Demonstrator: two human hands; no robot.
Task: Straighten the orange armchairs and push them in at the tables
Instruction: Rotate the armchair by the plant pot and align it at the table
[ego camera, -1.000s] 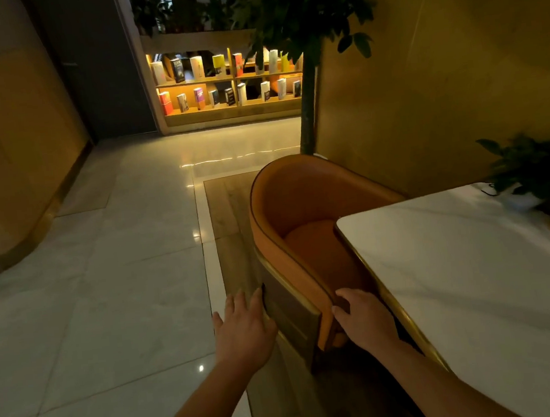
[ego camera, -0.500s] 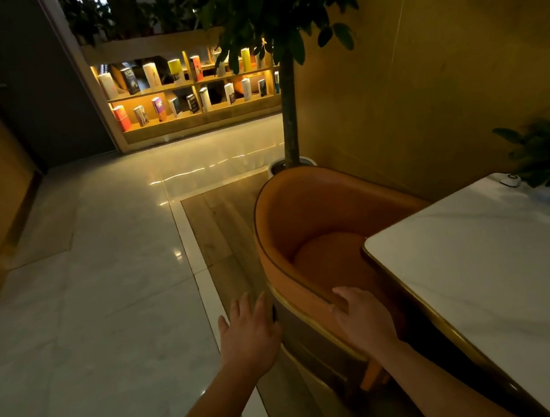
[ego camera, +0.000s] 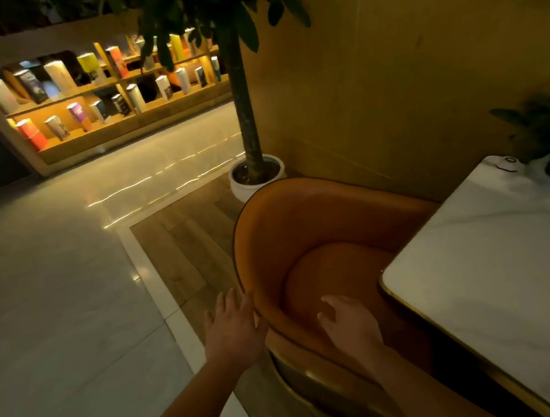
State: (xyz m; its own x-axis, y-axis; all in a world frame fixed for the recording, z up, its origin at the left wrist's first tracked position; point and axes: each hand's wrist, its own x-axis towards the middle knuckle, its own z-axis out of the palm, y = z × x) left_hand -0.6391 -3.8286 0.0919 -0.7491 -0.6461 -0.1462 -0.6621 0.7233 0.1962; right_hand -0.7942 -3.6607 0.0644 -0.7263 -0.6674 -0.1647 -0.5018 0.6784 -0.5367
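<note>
so the left grip (ego camera: 233, 330) is wide and flat, fingers straight, pressed on the outside of the curved back of the orange leather tub armchair (ego camera: 317, 211), right at the rim. the right grip (ego camera: 349, 327) is just across that rim, inside the shell over the seat, with fingers loosely bent and holding nothing. can't tell if it actually touches the leather. the chair sits right ahead of both grips, seat partly tucked under the white marble-look surface with the gold edge (ego camera: 491, 271), which is just right of the right grip. my worry: only one palm looks properly planted, so a shove from that side could spin the chair instead of sliding it in straight. push too hard and the near arm could bang the gold edge, maybe with the right grip's fingers caught between. beyond the left grip there's a white round pot holding a small tree (ego camera: 243, 186) just beside the chair back, so swinging that way could clip it
</note>
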